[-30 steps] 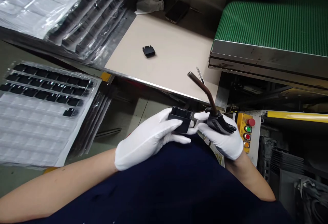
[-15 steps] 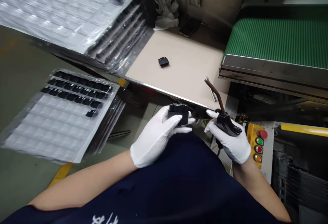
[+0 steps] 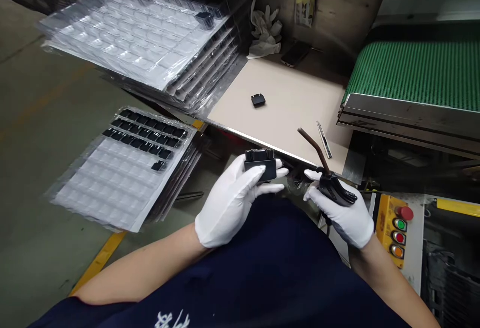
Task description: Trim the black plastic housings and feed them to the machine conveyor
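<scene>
My left hand [image 3: 234,200], in a white glove, grips a black plastic part [image 3: 260,165] between thumb and fingers, in front of my body. To its right, my gloved right hand [image 3: 343,208] holds a black-handled air gun [image 3: 335,188] whose bent brown nozzle points up and left. Beyond the hands, a smaller black piece [image 3: 258,100] lies on the beige tabletop [image 3: 285,93]. A slim cutter knife [image 3: 324,139] rests near the table's right front corner.
Clear trays [image 3: 127,38] are stacked at the upper left. A lower tray stack [image 3: 108,180] holds rows of black parts. At the back are crumpled gloves [image 3: 265,30] and a phone [image 3: 296,54]. Right: a green conveyor [image 3: 416,73] and a yellow button box [image 3: 388,223].
The view has shifted, so the table, trays and conveyor appear further right. The nozzle now stands apart from the cutter knife in view. Both hands keep their holds.
</scene>
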`<state>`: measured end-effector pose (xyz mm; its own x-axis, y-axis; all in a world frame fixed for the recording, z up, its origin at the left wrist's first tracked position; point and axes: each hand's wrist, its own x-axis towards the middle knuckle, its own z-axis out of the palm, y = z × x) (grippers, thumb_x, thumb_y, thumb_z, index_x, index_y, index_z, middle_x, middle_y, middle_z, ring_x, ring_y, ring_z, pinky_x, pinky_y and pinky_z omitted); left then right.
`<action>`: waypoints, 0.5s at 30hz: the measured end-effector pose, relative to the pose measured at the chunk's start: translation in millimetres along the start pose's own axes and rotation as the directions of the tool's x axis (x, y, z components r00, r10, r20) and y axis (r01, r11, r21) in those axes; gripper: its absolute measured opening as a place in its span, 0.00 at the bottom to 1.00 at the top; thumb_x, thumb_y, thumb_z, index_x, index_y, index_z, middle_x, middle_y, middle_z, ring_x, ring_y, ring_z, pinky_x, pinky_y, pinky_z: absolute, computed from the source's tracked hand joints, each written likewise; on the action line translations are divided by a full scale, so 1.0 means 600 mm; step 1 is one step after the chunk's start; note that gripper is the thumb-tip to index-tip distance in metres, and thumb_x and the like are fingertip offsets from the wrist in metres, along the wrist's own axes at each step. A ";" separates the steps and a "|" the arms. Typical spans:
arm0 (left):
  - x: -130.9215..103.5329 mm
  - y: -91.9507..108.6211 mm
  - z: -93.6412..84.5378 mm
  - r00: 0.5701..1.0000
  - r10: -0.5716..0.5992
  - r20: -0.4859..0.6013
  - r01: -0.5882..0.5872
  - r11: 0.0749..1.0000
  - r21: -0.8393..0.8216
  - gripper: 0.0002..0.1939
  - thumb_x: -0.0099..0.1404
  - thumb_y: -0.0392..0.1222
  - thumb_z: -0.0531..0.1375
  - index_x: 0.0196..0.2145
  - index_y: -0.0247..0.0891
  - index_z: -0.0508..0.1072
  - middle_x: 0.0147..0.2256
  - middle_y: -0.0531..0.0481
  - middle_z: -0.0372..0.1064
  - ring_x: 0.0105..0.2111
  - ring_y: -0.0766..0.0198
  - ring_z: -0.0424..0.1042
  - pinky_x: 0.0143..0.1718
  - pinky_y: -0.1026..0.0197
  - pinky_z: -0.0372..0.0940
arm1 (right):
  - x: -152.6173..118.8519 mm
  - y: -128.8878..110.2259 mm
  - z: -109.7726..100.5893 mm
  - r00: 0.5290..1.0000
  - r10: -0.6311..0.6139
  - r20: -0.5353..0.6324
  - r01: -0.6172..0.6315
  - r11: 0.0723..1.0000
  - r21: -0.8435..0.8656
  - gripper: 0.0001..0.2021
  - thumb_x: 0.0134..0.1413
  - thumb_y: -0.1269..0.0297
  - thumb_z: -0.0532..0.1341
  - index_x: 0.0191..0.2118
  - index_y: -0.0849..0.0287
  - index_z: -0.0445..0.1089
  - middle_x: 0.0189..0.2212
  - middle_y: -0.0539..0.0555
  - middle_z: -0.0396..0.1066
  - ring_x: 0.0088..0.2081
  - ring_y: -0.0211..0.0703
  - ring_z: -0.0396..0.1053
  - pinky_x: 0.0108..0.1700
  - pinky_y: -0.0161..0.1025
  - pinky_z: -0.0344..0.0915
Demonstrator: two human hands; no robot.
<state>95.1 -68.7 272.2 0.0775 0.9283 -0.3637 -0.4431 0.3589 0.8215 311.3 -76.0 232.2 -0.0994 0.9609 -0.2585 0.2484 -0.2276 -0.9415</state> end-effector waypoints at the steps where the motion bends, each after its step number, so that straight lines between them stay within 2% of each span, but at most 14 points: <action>1: -0.001 0.001 0.000 1.000 -0.005 0.005 0.005 1.000 -0.001 0.14 0.68 0.40 0.61 0.49 0.34 0.68 0.51 0.37 0.73 0.51 0.48 0.75 0.42 0.56 0.75 | 0.000 0.001 0.001 1.000 0.003 0.003 -0.003 1.000 0.003 0.09 0.55 0.57 0.67 0.38 0.57 0.76 0.32 0.52 0.77 0.37 0.45 0.73 0.43 0.43 0.70; 6: -0.004 0.003 0.000 0.999 -0.026 0.023 0.027 1.000 -0.002 0.12 0.68 0.40 0.61 0.47 0.35 0.68 0.50 0.39 0.74 0.50 0.49 0.75 0.42 0.57 0.75 | 0.000 0.002 0.006 1.000 -0.015 0.022 0.014 0.998 0.058 0.18 0.55 0.57 0.68 0.50 0.57 0.76 0.33 0.52 0.77 0.36 0.46 0.74 0.44 0.44 0.70; 11: -0.007 0.003 -0.001 0.998 -0.042 0.056 0.043 0.999 -0.016 0.10 0.68 0.40 0.61 0.45 0.34 0.71 0.48 0.39 0.75 0.48 0.49 0.76 0.41 0.57 0.75 | -0.001 -0.003 0.008 0.999 -0.011 0.032 0.008 0.996 0.084 0.19 0.54 0.58 0.69 0.50 0.58 0.76 0.34 0.52 0.77 0.37 0.46 0.74 0.45 0.45 0.71; 15: -0.008 0.002 -0.004 0.991 -0.109 0.079 0.112 0.993 -0.038 0.10 0.68 0.39 0.60 0.44 0.32 0.72 0.49 0.36 0.75 0.47 0.49 0.77 0.39 0.58 0.76 | -0.002 -0.004 0.008 0.999 -0.008 0.043 0.005 0.997 0.079 0.18 0.54 0.59 0.69 0.50 0.57 0.76 0.34 0.52 0.78 0.36 0.47 0.75 0.45 0.45 0.71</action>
<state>92.1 -73.2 274.1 0.1954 0.8885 -0.4151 -0.4654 0.4566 0.7582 306.2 -77.4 233.5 -0.1424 0.9551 -0.2600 0.1710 -0.2350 -0.9568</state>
